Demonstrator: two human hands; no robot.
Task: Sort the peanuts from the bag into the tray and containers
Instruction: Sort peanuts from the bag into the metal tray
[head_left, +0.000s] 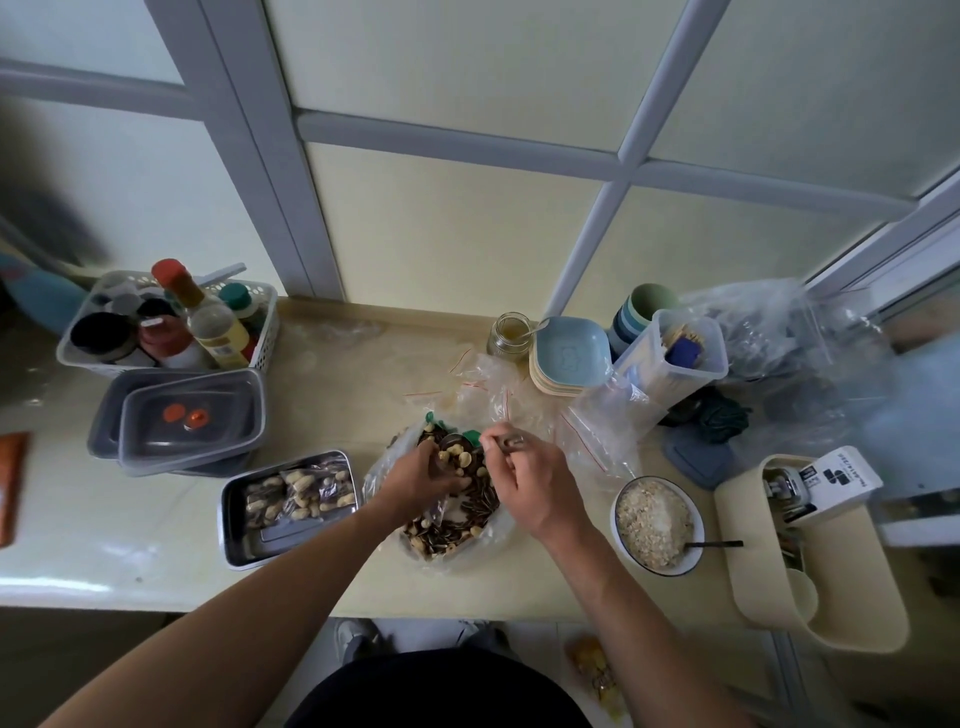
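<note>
Sorting partway: some peanuts (301, 493) in tray (228, 519), many left in bag (498, 538). Left hand (421, 475) in bag, grip unclear; right hand (530, 480) pinches spoon (503, 442).

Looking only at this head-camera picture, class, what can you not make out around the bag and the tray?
Head view, left hand: fingertips buried among nuts in the bag; what they hold is hidden.
Head view, spoon: handle covered by the right hand gripping it.
Head view, tray: peanuts under clear plastic, number unclear.
Head view, basket bottles: labels too blurred.
</note>
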